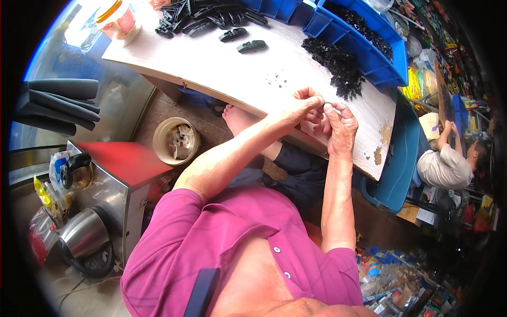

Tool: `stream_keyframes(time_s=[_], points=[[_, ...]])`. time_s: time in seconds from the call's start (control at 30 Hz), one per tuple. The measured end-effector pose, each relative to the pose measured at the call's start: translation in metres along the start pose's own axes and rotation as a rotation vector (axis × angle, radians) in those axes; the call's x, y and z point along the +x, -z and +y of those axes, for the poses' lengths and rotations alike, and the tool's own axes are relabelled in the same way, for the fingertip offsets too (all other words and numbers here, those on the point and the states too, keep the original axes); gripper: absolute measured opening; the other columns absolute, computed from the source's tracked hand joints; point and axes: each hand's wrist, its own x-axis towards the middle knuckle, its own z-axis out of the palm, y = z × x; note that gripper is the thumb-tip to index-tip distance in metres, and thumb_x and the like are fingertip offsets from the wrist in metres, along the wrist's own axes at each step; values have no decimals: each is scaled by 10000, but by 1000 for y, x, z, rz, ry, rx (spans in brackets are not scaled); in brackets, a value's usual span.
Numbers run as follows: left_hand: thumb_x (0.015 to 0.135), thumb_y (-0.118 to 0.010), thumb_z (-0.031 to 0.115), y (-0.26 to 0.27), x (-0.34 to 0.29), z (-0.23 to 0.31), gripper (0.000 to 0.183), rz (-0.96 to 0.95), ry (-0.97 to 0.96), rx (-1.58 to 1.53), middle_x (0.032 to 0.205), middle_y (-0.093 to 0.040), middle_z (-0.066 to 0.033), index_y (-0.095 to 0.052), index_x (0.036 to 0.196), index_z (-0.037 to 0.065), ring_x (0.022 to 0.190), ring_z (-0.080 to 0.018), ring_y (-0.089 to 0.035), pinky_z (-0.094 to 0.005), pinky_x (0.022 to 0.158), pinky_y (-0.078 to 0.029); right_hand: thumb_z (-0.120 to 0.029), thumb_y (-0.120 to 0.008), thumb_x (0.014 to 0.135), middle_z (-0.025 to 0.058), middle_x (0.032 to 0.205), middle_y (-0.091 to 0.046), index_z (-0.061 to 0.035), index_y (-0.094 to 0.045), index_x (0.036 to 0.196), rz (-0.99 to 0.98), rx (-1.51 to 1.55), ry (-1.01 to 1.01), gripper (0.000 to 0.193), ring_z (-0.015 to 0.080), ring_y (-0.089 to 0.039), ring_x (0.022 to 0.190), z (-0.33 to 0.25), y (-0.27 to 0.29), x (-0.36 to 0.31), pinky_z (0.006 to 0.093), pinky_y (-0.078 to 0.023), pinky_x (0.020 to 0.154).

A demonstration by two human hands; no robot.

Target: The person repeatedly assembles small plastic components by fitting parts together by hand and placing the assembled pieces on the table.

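Observation:
My left hand (pixel 305 105) and my right hand (pixel 342 129) meet above the table's near edge, fingers closed in pinches. A small dark piece (pixel 326 103) shows between their fingertips; its shape is mostly covered. Just beyond my hands, a heap of small black plastic parts (pixel 338 66) spreads over the white table (pixel 253 76). Two larger black plastic pieces, one nearer (pixel 252 46) and one farther (pixel 233 35), lie apart from a pile of similar long black pieces (pixel 198 16) at the far side.
A blue bin (pixel 388 76) of black parts stands at the far right of the table. A teal tub (pixel 398 158) is beside it. On the floor sits a bucket (pixel 158 138) with scraps. A jar (pixel 116 21) and kettle (pixel 84 235) are left. Another person (pixel 446 164) works at right.

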Motion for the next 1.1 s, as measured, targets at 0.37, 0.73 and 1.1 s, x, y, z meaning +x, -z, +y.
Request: stream_keyframes(time_s=[0.37,0.73,1.1], points=[[890,-645,162,-3,-4,3,116,104,24,-17,812,-636,-35,-605,908,54,655,-107,-627,-229,644,-544,-52,-724,806,36,636,-622,28,-620,1018,-65,6,-1,249,71,-508,459,-1,-2,2,220,-444,454],[906,-637,270,19,1,39,416,312,-329,852,711,-635,-67,-544,1226,22,639,-108,-602,-251,576,-496,-97,-733,805,16,527,-539,-12,-624,966,3,47,41,212,110,-536,435,10,4,2,251,-473,446],[842,-650,298,67,2,79,293,657,-574,1889,928,-625,-160,-600,1018,69,879,-345,-609,-446,786,-492,-111,-705,823,9,491,-494,-36,-620,962,14,84,23,179,133,-535,419,10,4,5,298,-506,442]])
